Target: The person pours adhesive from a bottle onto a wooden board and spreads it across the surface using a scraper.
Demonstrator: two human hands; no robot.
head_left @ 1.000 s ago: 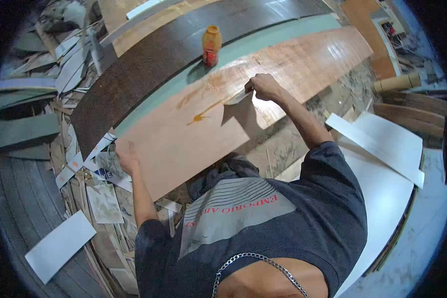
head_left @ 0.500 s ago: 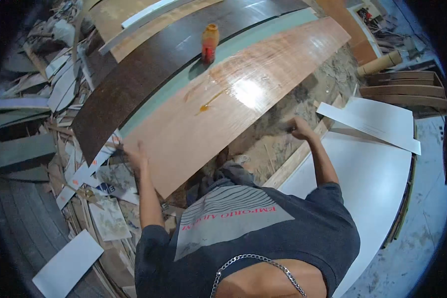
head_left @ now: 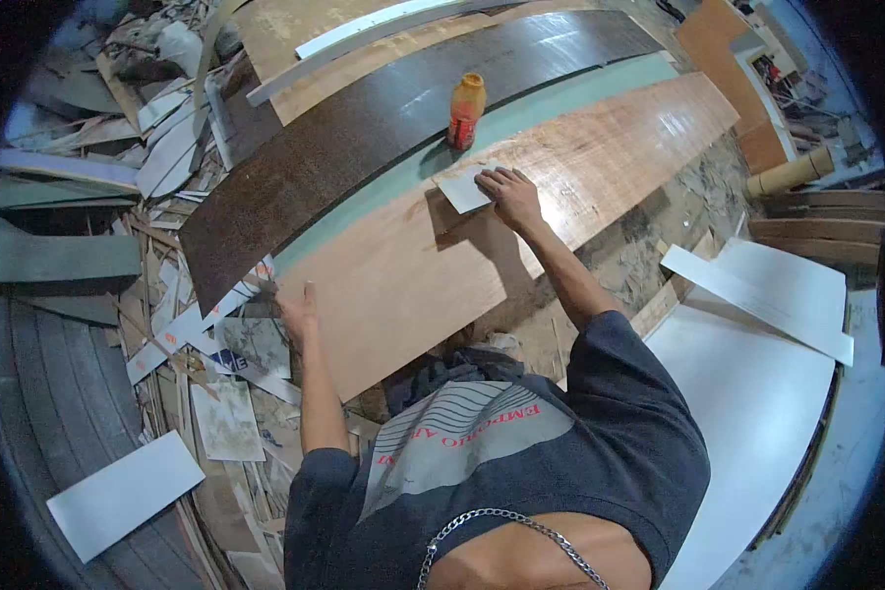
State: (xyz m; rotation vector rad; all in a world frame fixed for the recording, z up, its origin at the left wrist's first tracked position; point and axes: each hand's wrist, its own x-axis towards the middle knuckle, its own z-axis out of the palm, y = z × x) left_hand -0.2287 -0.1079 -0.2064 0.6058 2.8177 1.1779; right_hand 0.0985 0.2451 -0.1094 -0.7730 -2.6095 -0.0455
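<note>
A long, light-brown plywood panel [head_left: 364, 305] lies in front of me, its right part wet and shiny. At its left end my left hand [head_left: 297, 313] grips the edge, thumb on top. My right hand [head_left: 513, 200] is closed on a thin white rectangular spreader [head_left: 462, 190], which sits low over the panel's middle and casts a shadow there. Behind it stands an upright plastic bottle [head_left: 466, 113] with a red label and yellowish-brown glue inside. The bottle rests on a pale green strip [head_left: 364, 205] between the plywood and a dark brown curved panel [head_left: 295, 182].
Scrap boards and offcuts [head_left: 167, 128] are heaped at the left. A white sheet [head_left: 747, 393] with a loose white strip [head_left: 757, 310] lies at the right. A cardboard tube [head_left: 792, 174] and curved brown boards [head_left: 816, 228] are at the far right.
My right hand has come from beyond the panel's near edge onto its middle with the spreader, now over the glue streak seen earlier. My left hand still holds the left end.
</note>
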